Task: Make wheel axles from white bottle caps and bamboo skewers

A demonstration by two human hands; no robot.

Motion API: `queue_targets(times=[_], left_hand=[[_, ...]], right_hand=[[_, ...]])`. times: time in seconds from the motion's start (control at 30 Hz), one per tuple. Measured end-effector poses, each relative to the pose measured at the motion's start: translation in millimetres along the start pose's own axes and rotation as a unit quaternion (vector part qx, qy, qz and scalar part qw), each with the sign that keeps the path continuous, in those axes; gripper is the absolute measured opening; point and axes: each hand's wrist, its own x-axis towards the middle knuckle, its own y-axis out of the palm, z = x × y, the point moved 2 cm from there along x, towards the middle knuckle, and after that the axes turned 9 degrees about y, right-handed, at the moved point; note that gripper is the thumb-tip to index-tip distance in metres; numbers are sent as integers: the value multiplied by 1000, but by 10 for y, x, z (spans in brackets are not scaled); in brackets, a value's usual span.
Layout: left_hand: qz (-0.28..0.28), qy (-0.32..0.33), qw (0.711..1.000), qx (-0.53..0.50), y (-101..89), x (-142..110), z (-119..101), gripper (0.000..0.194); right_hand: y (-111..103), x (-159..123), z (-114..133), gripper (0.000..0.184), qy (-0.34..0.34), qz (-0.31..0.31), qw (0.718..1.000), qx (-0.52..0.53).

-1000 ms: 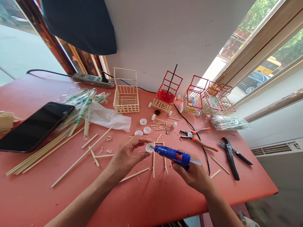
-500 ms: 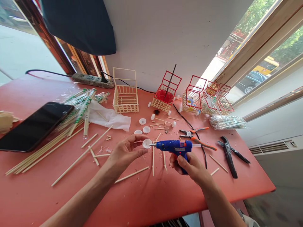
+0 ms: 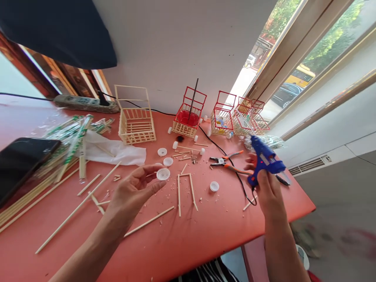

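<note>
Between the thumb and fingers of my left hand (image 3: pixel 136 186) is a white bottle cap (image 3: pixel 163 174), its hollow side facing up. My right hand (image 3: pixel 268 188) grips a blue hot glue gun (image 3: pixel 263 158), tilted with its nozzle pointing up and away, off to the right above the pliers. A small red light shows on the gun. Loose white caps lie on the table: one cap (image 3: pixel 162 152) and another cap (image 3: pixel 168 161) beyond my left hand, and a third cap (image 3: pixel 214 186) between my hands. A three-sided stick frame (image 3: pixel 185 175) lies near the middle.
Along the wall stand a plain stick cart body (image 3: pixel 136 125), a red-trimmed cart (image 3: pixel 188 117) with white wheels, and further stick carts (image 3: pixel 223 115). Orange-handled pliers (image 3: pixel 223 162) lie at right. Wrapped chopsticks (image 3: pixel 76 137), a phone (image 3: pixel 29 164) and a power strip (image 3: pixel 85 102) occupy the left.
My right hand has swung the glue gun right, away from the cap, and tipped its nozzle upward. My left hand still holds the cap. The camera view has turned to the right.
</note>
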Motion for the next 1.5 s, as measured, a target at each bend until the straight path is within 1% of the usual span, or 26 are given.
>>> queue_targets(times=[0.07, 0.13, 0.17, 0.23, 0.37, 0.47, 0.57, 0.73, 0.8, 0.9, 0.93, 0.97, 1.0, 1.03, 1.07, 1.1, 1.13, 1.17, 1.2, 1.23, 1.27, 1.33, 1.37, 1.4, 1.43, 1.5], left_hand=[[0, -1, 1000, 0, 11, -13, 11, 52], [3, -7, 1000, 5, 21, -28, 19, 52], [4, -9, 1000, 9, 23, -36, 19, 51], [7, -9, 1000, 27, 21, -50, 11, 50], [14, -12, 998, 57, 4, -64, 2, 50], [15, -20, 998, 56, -8, -57, 19, 51], [9, -21, 999, 47, -10, -43, 26, 53], [-14, 29, 998, 53, -17, -11, -36, 57], [-15, 35, 997, 61, -25, 0, -61, 56], [-11, 34, 997, 63, -35, 11, -90, 54], [-13, 34, 998, 59, -37, 13, -98, 54], [-17, 36, 998, 53, -39, 15, -106, 53], [-22, 38, 998, 46, -40, 15, -113, 52], [-25, 40, 998, 41, -40, 16, -121, 51], [-26, 42, 998, 36, -40, 15, -128, 51], [-27, 43, 998, 34, -40, 15, -134, 50], [-26, 43, 998, 33, -42, 15, -138, 49], [-26, 42, 998, 32, -46, 16, -142, 49], [-25, 41, 998, 31, -51, 19, -144, 49], [-24, 41, 998, 30, -58, 22, -145, 49], [-24, 42, 998, 30, -65, 26, -146, 49], [-20, 46, 998, 34, -78, 38, -149, 47], [-19, 49, 998, 36, -84, 43, -151, 46], [-21, 50, 998, 37, -89, 49, -152, 45], [-24, 51, 998, 37, -93, 53, -152, 44], [-30, 50, 998, 31, -100, 60, -143, 43]], right_hand=[[-280, 61, -182, 49, 20, -125, 989, -80], [-510, 132, -419, 53, 9, -191, 962, -197], [-600, 169, -558, 54, 3, -206, 944, -257], [-743, 238, -876, 53, 48, -219, 913, -341], [-884, 294, -1407, 48, 120, -242, 887, -376], [-916, 274, -1605, 48, 156, -238, 871, -400], [-921, 233, -1655, 49, 175, -220, 862, -421], [-908, 178, -1636, 49, 178, -192, 856, -445], [-931, 162, -1592, 51, 182, -190, 853, -451], [-987, 162, -1354, 64, 184, -218, 841, -459], [-982, 171, -1205, 68, 166, -234, 840, -460], [-941, 185, -1009, 67, 100, -252, 852, -447], [-859, 197, -786, 62, 23, -257, 869, -422], [-728, 206, -554, 54, -46, -233, 892, -384], [-553, 206, -319, 43, -101, -193, 914, -342], [-333, 194, -90, 33, -149, -132, 934, -297], [-71, 165, 126, 25, -197, -35, 946, -255], [211, 114, 320, 21, -236, 68, 943, -223], [494, 43, 489, 18, -272, 160, 924, -216], [763, -48, 630, 15, -318, 240, 890, -223], [1006, -145, 739, 12, -358, 296, 850, -248], [1398, -342, 865, 10, -428, 372, 757, -326], [1541, -423, 891, 9, -438, 386, 728, -359], [1655, -495, 902, 8, -444, 396, 709, -379], [1744, -556, 906, 7, -448, 398, 704, -382], [1868, -641, 888, 9, -445, 394, 707, -383]])
